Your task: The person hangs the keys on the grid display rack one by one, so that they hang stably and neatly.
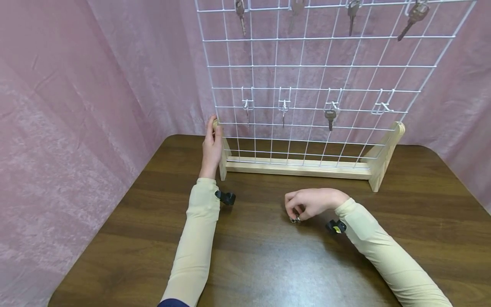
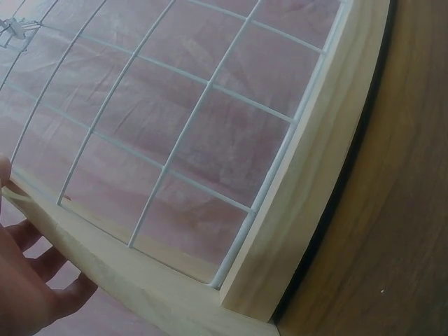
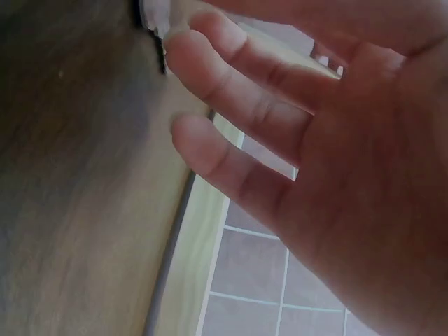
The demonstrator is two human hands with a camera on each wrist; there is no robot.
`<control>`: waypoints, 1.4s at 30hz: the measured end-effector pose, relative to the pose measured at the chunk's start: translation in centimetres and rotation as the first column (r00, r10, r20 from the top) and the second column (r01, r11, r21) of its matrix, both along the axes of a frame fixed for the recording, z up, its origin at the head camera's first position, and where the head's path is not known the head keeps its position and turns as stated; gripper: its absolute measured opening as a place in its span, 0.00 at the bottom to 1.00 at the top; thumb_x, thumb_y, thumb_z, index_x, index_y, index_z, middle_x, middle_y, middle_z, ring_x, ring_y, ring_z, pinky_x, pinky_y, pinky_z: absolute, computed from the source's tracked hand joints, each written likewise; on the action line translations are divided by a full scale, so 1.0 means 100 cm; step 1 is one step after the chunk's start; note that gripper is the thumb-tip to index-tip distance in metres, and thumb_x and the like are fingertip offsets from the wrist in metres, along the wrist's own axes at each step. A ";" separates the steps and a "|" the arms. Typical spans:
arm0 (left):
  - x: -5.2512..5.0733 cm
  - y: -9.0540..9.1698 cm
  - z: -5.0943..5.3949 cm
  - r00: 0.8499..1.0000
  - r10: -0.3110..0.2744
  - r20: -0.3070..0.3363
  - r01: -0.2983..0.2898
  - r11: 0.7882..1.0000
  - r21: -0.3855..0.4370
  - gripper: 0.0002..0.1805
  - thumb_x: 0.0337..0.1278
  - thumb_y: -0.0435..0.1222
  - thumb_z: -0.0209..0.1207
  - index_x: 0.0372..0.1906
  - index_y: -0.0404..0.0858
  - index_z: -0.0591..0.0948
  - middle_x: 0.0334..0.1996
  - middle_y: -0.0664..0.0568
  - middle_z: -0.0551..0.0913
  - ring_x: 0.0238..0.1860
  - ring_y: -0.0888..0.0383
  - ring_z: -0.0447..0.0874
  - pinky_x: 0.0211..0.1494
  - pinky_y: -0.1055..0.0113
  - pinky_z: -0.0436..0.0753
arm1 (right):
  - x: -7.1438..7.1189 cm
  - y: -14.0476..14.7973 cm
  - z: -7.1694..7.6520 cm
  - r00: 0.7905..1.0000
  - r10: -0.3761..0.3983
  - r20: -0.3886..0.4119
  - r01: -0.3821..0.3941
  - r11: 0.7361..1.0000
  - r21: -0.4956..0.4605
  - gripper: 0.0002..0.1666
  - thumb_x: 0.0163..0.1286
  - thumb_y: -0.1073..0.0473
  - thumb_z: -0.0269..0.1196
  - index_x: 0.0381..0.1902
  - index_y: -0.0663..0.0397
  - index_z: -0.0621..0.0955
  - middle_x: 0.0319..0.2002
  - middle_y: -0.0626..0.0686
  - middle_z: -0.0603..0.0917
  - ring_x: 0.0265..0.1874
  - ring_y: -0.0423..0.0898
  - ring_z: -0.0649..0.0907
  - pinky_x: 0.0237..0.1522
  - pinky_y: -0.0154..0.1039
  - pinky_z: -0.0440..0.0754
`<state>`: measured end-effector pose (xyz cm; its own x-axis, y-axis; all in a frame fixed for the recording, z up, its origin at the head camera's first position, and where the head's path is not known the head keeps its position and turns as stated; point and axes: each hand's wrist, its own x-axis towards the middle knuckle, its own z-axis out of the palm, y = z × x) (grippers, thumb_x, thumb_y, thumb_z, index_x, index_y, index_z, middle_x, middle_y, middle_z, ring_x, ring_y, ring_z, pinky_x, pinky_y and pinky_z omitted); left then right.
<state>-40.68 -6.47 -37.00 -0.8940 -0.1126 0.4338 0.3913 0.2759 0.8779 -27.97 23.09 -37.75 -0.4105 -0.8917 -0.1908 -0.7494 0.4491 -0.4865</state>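
My left hand (image 1: 212, 149) grips the left wooden end piece (image 1: 223, 168) of a white wire grid rack (image 1: 303, 88). In the left wrist view its fingers (image 2: 49, 269) lie around the edge of that pale wood. Low over the table, my right hand (image 1: 312, 202) pinches a small metal key (image 1: 295, 220) at the tabletop. Part of the key (image 3: 155, 17) shows in the right wrist view, beyond the other fingers (image 3: 231, 98), which are loosely bent. The thumb and index tips are mostly hidden there.
Several keys hang on hooks along the grid's top row. Lower down, keys hang on three hooks, one a square-headed key (image 1: 330, 117); the rightmost hook (image 1: 382, 108) shows no key. A wooden base bar (image 1: 299, 167) joins the end pieces on the brown table (image 1: 261, 264). Pink cloth (image 1: 96, 85) hangs behind.
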 end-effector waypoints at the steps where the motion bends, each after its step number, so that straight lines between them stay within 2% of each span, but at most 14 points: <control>1: 0.000 0.000 0.000 1.000 0.000 -0.002 0.000 1.000 0.002 0.25 0.75 0.51 0.42 0.72 0.53 0.62 0.57 0.41 0.77 0.49 0.48 0.76 0.55 0.49 0.75 | 0.000 0.000 0.000 1.000 0.000 0.001 0.000 1.000 0.004 0.08 0.59 0.69 0.65 0.27 0.50 0.79 0.34 0.46 0.75 0.26 0.32 0.72 0.31 0.25 0.74; 11: 0.001 0.000 0.000 1.000 0.001 0.006 -0.001 1.000 -0.001 0.24 0.74 0.52 0.42 0.71 0.60 0.62 0.56 0.41 0.77 0.47 0.49 0.76 0.52 0.51 0.75 | -0.002 0.004 0.005 0.996 -0.051 -0.069 0.051 0.999 -0.007 0.09 0.60 0.64 0.66 0.26 0.49 0.76 0.26 0.43 0.75 0.25 0.29 0.71 0.30 0.26 0.73; 18: 0.002 -0.001 0.000 1.000 -0.002 0.014 0.002 1.000 0.003 0.24 0.74 0.53 0.42 0.71 0.60 0.62 0.56 0.40 0.77 0.47 0.48 0.76 0.51 0.50 0.75 | -0.002 0.008 0.008 0.992 -0.115 -0.058 0.115 0.993 -0.004 0.08 0.63 0.62 0.64 0.26 0.47 0.76 0.23 0.38 0.75 0.24 0.29 0.72 0.30 0.27 0.73; 22: 0.001 0.000 -0.001 1.000 -0.001 0.022 0.001 1.000 0.004 0.24 0.74 0.53 0.42 0.71 0.60 0.62 0.57 0.40 0.77 0.48 0.47 0.76 0.52 0.50 0.75 | -0.002 0.011 0.012 0.985 -0.161 -0.062 0.158 0.986 -0.044 0.09 0.66 0.61 0.63 0.28 0.46 0.75 0.23 0.37 0.74 0.23 0.29 0.71 0.29 0.27 0.72; 26: 0.001 0.000 0.000 1.000 -0.003 0.022 0.003 1.000 0.003 0.25 0.74 0.53 0.42 0.71 0.59 0.62 0.58 0.41 0.76 0.50 0.47 0.76 0.55 0.50 0.75 | -0.003 0.016 0.019 0.974 -0.201 -0.103 0.191 0.976 -0.106 0.09 0.68 0.61 0.62 0.29 0.45 0.74 0.22 0.36 0.72 0.22 0.30 0.70 0.27 0.27 0.70; 35: 0.001 0.000 0.001 1.000 0.005 0.026 -0.005 1.000 -0.003 0.25 0.73 0.55 0.41 0.71 0.61 0.62 0.58 0.40 0.77 0.50 0.46 0.77 0.53 0.49 0.76 | -0.001 0.038 0.040 0.933 -0.311 -0.182 0.275 0.941 -0.196 0.07 0.68 0.61 0.62 0.31 0.44 0.76 0.25 0.37 0.73 0.26 0.32 0.73 0.29 0.30 0.73; 39: 0.002 0.000 0.002 1.000 0.014 0.022 -0.013 1.000 -0.010 0.24 0.74 0.54 0.42 0.71 0.62 0.62 0.58 0.40 0.77 0.48 0.46 0.77 0.53 0.49 0.76 | 0.002 0.048 0.049 0.902 -0.367 -0.229 0.303 0.914 -0.271 0.06 0.68 0.63 0.62 0.35 0.44 0.77 0.29 0.38 0.76 0.28 0.33 0.75 0.31 0.31 0.75; 42: 0.001 0.001 0.002 1.000 0.018 0.021 -0.018 1.000 -0.012 0.24 0.74 0.53 0.42 0.71 0.61 0.62 0.57 0.40 0.78 0.47 0.46 0.77 0.53 0.49 0.76 | 0.004 0.057 0.055 0.870 -0.402 -0.286 0.304 0.893 -0.333 0.08 0.68 0.65 0.62 0.37 0.44 0.78 0.32 0.37 0.79 0.31 0.32 0.77 0.33 0.32 0.77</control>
<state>-40.57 -6.38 -36.83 -0.9006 -0.1241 0.4165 0.3678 0.2931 0.8825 -27.55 28.75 -32.28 -0.7021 -0.6695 0.2426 -0.7047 0.6042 -0.3721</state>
